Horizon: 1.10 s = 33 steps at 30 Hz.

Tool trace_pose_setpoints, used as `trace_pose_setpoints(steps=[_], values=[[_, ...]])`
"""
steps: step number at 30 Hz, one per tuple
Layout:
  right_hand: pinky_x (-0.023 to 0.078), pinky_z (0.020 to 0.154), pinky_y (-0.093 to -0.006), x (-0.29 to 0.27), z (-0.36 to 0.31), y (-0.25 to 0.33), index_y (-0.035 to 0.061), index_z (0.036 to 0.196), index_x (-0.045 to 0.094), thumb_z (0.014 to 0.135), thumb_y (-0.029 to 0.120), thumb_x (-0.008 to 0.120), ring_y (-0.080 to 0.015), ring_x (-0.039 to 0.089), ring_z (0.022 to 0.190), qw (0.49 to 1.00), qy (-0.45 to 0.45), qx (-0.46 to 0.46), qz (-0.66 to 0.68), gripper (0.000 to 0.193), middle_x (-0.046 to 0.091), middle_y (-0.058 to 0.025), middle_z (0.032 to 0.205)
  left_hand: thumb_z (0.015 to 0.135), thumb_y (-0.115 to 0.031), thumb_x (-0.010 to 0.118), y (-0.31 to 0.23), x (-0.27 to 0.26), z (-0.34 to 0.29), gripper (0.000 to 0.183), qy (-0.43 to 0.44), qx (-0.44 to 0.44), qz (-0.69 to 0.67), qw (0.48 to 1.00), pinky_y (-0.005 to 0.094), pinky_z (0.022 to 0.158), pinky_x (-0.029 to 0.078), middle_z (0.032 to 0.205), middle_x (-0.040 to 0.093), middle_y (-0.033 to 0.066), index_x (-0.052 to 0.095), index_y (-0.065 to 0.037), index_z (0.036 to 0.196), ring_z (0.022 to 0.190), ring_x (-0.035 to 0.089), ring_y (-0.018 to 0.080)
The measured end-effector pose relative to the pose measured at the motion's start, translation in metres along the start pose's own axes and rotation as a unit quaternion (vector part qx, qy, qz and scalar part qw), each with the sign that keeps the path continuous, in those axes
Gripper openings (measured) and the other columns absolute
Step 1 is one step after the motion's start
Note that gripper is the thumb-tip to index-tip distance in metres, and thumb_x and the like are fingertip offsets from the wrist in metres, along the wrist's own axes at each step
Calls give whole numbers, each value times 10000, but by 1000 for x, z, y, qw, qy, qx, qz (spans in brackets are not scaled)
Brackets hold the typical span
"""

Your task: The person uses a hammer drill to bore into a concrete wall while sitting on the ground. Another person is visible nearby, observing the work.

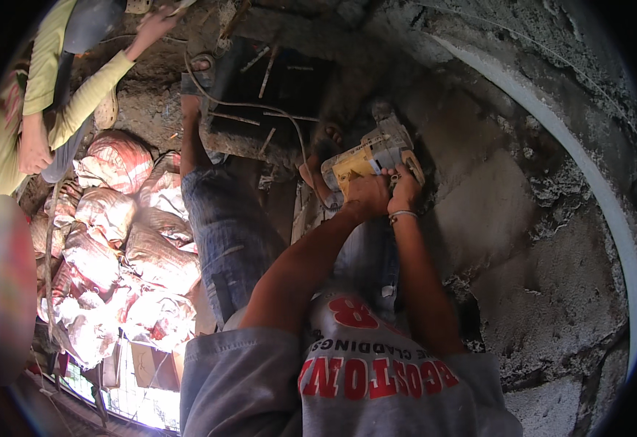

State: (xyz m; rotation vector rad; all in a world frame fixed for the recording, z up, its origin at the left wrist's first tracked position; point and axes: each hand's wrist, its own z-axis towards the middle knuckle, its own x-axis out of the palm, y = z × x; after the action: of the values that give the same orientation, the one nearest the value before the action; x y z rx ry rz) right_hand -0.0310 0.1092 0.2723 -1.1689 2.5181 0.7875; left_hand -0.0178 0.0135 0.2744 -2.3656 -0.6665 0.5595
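Observation:
A corded yellow-and-grey power tool (362,162) is held in front of me against the rough concrete wall; its exact kind and working end are hard to make out in the shadow. My left hand (368,194) is closed round the yellow rear part of its body. Close beside it, my right hand (404,189), with a bracelet at the wrist, grips the tool's near right side. A brown cord (289,116) loops from the upper left down toward the tool's rear.
Several filled sacks (162,255) are piled at left, partly in glaring sunlight. A dark opening (296,80) crossed by rebar lies ahead. The concrete wall (493,211) rises at right, with a pale curved strip (573,138). Another person in yellow sleeves (96,98) is at upper left.

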Motion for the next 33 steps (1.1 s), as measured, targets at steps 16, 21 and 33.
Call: trace_pose_setpoints(steps=[16,21,33], values=[[513,640,-321,15,7,44,-9,778,558,850,26,571,-198,613,658,998,42,2,-48,81,582,-74,716,800,-343,582,-22,-16,24,493,12,11,-9,1000,489,717,516,855,648,261,544,76,1057,800,653,404],[510,667,-324,9,24,50,-22,777,576,839,17,574,-202,616,662,995,70,-16,-72,74,590,-79,720,731,-371,675,-38,-31,28,631,38,-28,-99,994,492,769,518,888,649,292,522,97,1125,859,653,426],[521,777,-330,64,53,108,-80,993,606,844,19,577,-213,651,832,989,48,11,-140,182,665,-129,891,718,-298,698,-52,-94,84,700,80,-41,-73,993,425,886,505,1063,658,230,461,73,1262,1029,636,362]])
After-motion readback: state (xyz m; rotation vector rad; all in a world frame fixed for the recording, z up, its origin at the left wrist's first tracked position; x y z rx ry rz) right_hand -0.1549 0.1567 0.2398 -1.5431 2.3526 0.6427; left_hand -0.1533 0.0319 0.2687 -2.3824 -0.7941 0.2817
